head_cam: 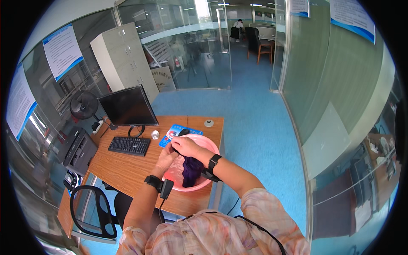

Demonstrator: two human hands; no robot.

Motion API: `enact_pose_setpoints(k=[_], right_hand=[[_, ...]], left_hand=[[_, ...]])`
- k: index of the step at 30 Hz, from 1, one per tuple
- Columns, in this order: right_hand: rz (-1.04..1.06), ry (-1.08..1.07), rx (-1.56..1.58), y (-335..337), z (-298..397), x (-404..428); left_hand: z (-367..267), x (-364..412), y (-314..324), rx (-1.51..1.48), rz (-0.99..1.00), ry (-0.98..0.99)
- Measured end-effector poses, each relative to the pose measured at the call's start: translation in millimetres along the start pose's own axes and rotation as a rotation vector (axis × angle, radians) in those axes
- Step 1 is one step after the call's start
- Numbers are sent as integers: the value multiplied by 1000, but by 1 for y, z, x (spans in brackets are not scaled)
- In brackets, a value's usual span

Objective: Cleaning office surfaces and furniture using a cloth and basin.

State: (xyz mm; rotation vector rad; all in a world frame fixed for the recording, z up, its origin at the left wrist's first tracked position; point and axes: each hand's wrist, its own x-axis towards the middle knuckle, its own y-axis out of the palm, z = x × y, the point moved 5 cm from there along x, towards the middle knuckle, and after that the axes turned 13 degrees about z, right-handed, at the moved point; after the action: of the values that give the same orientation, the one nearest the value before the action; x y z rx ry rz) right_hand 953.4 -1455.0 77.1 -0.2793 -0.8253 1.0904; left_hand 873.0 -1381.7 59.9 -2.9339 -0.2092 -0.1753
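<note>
A pink plastic basin (211,144) stands at the right part of the wooden desk, with what looks like water inside. In it lies a bunched dark purple cloth (193,172). My left hand (166,158) and my right hand (186,146) meet over the basin's left side, both gripping a dark upper end of the cloth. My fingers partly hide that end. Each wrist wears a black strap with a small black device; a cable runs from the left one.
On the desk are a monitor (127,106), a keyboard (129,145), a glass ornament (155,134), a mouse (184,132) and a blue mouse pad (163,142). A printer (77,149) and an office chair (92,212) stand at the left. Far off, a person (237,28) bends over.
</note>
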Motion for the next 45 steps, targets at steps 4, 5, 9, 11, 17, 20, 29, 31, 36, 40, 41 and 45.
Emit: enact_pose_setpoints(k=[4, 5, 9, 11, 17, 20, 29, 31, 36, 40, 41, 45], right_hand=[[-14, -104, -10, -33, 39, 16], [-14, -119, -15, -38, 47, 18], [-153, -254, 99, -69, 88, 25], [-196, -205, 84, -83, 99, 27], [-261, -184, 2, -83, 79, 7], [-38, 22, -154, -45, 37, -16], [6, 99, -51, -7, 4, -44], [62, 20, 29, -11, 18, -35], [-19, 150, 77, -20, 7, -40], [53, 138, 197, -7, -3, -56], [54, 139, 195, -7, -7, -58], [62, 161, 245, -5, -6, -59]], left_hand=[[-23, -2, -5, -31, 71, 8], [-27, -1, -5, -21, 64, 21], [-21, -2, 0, 54, 68, 24], [-4, -5, -8, 8, 43, 34], [31, -17, -10, -132, -85, -97], [29, -14, 0, -276, -81, -99], [10, -10, 22, 866, -58, -106], [-19, -9, 30, 719, -112, 149], [-18, -9, 24, 348, 5, -101], [-18, -5, 15, 82, -96, -68], [-20, -3, 17, 80, -95, -67], [-42, -2, 11, 104, -178, 87]])
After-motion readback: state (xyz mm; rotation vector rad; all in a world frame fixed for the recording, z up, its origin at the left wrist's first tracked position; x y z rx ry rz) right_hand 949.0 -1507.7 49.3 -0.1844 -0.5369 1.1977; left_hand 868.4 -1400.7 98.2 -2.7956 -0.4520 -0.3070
